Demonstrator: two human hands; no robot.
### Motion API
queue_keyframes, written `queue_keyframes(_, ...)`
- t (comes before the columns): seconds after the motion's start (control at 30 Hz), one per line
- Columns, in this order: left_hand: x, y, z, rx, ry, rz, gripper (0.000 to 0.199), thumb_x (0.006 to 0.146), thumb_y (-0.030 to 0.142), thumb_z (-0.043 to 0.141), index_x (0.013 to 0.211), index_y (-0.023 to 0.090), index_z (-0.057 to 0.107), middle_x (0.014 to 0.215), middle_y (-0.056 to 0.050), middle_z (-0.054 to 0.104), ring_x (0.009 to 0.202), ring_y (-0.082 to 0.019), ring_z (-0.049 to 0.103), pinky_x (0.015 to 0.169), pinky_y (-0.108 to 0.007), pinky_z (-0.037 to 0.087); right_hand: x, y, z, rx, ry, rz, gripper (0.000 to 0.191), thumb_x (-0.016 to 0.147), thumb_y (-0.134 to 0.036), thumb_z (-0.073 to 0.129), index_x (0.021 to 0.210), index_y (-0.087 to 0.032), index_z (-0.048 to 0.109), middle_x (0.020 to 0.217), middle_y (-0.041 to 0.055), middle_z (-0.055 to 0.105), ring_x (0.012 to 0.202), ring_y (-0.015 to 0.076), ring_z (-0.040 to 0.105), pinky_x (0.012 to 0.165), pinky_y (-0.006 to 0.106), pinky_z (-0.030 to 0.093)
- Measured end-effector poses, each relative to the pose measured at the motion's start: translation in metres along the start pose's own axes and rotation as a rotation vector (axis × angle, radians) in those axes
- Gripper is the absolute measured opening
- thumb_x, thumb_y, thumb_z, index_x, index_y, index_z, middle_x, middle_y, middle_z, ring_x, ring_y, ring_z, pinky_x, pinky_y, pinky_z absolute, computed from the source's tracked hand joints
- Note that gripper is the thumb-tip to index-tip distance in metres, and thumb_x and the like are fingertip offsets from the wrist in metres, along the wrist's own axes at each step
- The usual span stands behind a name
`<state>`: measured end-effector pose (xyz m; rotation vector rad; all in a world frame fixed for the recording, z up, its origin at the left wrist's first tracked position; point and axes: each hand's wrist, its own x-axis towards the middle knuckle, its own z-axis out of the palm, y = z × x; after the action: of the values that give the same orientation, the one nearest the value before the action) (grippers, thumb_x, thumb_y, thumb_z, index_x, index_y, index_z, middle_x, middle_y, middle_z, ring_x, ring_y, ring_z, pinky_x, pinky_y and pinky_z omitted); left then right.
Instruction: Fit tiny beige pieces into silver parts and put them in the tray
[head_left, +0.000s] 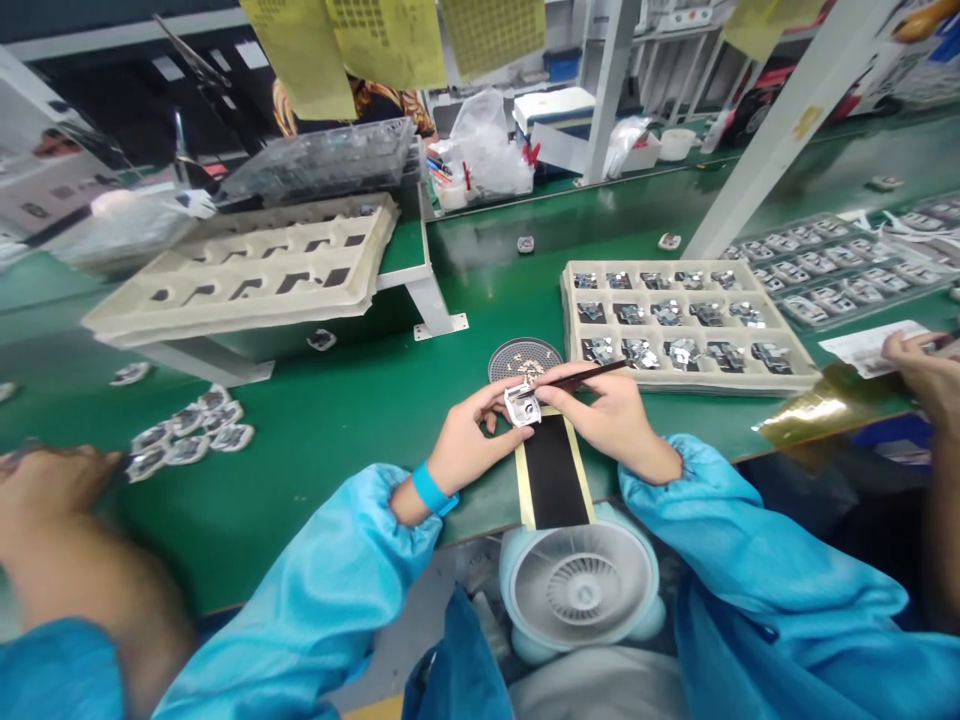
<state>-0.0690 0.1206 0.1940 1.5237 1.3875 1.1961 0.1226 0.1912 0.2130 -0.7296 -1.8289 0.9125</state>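
My left hand (pixel 480 437) grips a small white plastic housing (pixel 523 405) by its edges, with electronic parts inside it. Pinched in my right hand (pixel 604 410) is a pair of dark tweezers (pixel 581 376), its tip down at the housing. Just behind my hands lies a round grey dish (pixel 517 352) with many tiny beige pieces. A black mat (pixel 553 470) with pale yellow borders is under and in front of my hands. To the right stands a cream compartment tray (pixel 690 382) with small electronic assemblies in its pockets.
Several white housings (pixel 187 430) lie grouped at left, near a co-worker's hand (pixel 60 490). A raised stand (pixel 439 300) carries another cream tray (pixel 247 290). Clear trays (pixel 840 270) of housings sit at right, near another person's hand (pixel 926 365). A fan (pixel 581 585) is below the table edge.
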Motion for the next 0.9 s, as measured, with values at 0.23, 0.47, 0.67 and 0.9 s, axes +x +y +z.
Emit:
queue_keyframes(0.23, -0.001, 0.000, 0.001, 0.053, 0.014, 0.024, 0.060, 0.074, 0.024, 0.083, 0.132, 0.023, 0.065, 0.097, -0.004, 0.074, 0.074, -0.017, 0.060, 0.060, -0.027, 0.043, -0.001, 0.005, 0.003, 0.010, 0.002, 0.045, 0.015, 0.086, -0.036, 0.076, 0.092, -0.022, 0.079, 0.095, 0.0056, 0.079, 0.088, 0.0223, 0.073, 0.079, 0.037, 0.061)
queue_keyframes(0.47, -0.004, -0.007, -0.001, 0.292, 0.034, 0.135, 0.061, 0.080, 0.031, 0.080, 0.138, 0.029, 0.062, 0.117, -0.006, 0.073, 0.087, -0.023, 0.067, 0.074, -0.035, 0.053, -0.001, 0.012, 0.008, 0.235, 0.046, 0.235, 0.029, 0.082, -0.047, 0.079, 0.090, -0.020, 0.075, 0.087, 0.0062, 0.077, 0.077, 0.0203, 0.073, 0.073, 0.035, 0.062)
queue_keyframes(0.67, -0.006, -0.006, -0.001, 0.419, -0.037, 0.240, 0.060, 0.086, 0.025, 0.073, 0.143, 0.031, 0.057, 0.109, -0.006, 0.073, 0.093, -0.025, 0.066, 0.091, -0.042, 0.052, 0.007, 0.005, 0.014, 0.373, 0.051, 0.395, 0.040, 0.072, -0.053, 0.085, 0.086, -0.018, 0.071, 0.074, 0.0040, 0.074, 0.067, 0.0180, 0.072, 0.066, 0.032, 0.062)
queue_keyframes(0.9, -0.004, -0.006, 0.000, 0.020, 0.015, -0.033, 0.064, 0.075, 0.027, 0.084, 0.135, 0.025, 0.061, 0.108, -0.007, 0.073, 0.083, -0.020, 0.066, 0.068, -0.030, 0.053, 0.020, -0.012, -0.032, 0.228, 0.054, 0.207, 0.039, 0.094, -0.057, 0.059, 0.087, -0.020, 0.069, 0.088, 0.0067, 0.075, 0.077, 0.0179, 0.070, 0.071, 0.032, 0.059)
